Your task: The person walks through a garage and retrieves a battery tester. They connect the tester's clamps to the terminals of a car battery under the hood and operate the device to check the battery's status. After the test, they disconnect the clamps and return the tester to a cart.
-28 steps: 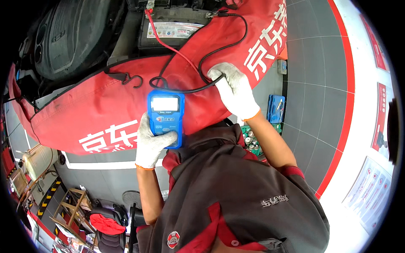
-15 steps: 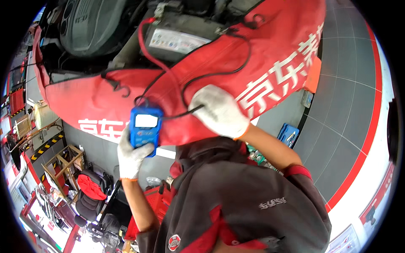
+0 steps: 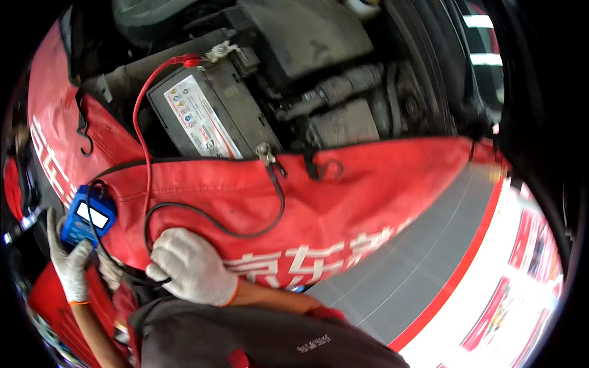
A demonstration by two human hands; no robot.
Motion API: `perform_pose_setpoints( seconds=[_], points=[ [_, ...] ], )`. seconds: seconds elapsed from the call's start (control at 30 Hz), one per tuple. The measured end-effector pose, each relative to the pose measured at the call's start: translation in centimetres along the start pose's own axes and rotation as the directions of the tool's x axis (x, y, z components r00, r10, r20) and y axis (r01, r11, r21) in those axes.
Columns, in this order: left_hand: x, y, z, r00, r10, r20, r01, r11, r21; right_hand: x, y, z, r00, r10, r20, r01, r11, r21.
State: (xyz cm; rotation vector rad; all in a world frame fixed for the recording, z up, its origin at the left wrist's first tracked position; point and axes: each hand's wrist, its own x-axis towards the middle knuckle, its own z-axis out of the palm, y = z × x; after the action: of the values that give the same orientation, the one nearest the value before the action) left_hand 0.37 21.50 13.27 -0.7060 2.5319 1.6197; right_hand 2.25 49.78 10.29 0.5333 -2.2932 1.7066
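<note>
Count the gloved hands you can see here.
2: the left hand, at the lower left, holds the blue tester; the right hand, nearer the middle, grips the black cable.

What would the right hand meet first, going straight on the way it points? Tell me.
Past the black cable it holds, the right hand would likely meet the blue tester first, though depth is unclear.

Grey tiled floor (image 3: 399, 267), red stripe (image 3: 457, 275)

The view has been swung round, more of the engine bay (image 3: 310, 40) is revealed, and the black cable (image 3: 245, 235), earlier clear of the screen (image 3: 98, 217) of the tester (image 3: 78, 230), is now draped across it.
</note>
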Motion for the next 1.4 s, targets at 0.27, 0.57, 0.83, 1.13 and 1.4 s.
perform_pose_setpoints(
  seconds=[0.27,0.57,0.83,1.13,1.4],
  points=[
    [-1.0,-3.7,0.4,0.996,-0.084,-0.025,0.079,0.984,-0.161,-0.4,0.2,-0.3,0.974,0.198,0.113,-0.211,0.970,0.123],
    [-1.3,-2.8,1.3,0.983,-0.175,-0.064,0.153,0.953,-0.261,-0.6,0.3,-0.3,0.972,0.214,0.100,-0.228,0.960,0.162],
    [-0.6,-2.4,0.9,0.993,-0.114,-0.033,0.104,0.971,-0.217,-0.5,0.5,-0.5,0.971,0.219,0.097,-0.234,0.954,0.186],
    [-0.2,-2.8,0.7,0.994,-0.103,-0.017,0.100,0.986,-0.131,-0.9,0.4,-0.9,0.968,0.227,0.112,-0.247,0.942,0.228],
    [-0.3,-2.9,0.8,0.995,-0.095,-0.001,0.093,0.979,-0.180,-1.4,0.4,-0.6,0.967,0.231,0.103,-0.249,0.944,0.215]
  ],
)
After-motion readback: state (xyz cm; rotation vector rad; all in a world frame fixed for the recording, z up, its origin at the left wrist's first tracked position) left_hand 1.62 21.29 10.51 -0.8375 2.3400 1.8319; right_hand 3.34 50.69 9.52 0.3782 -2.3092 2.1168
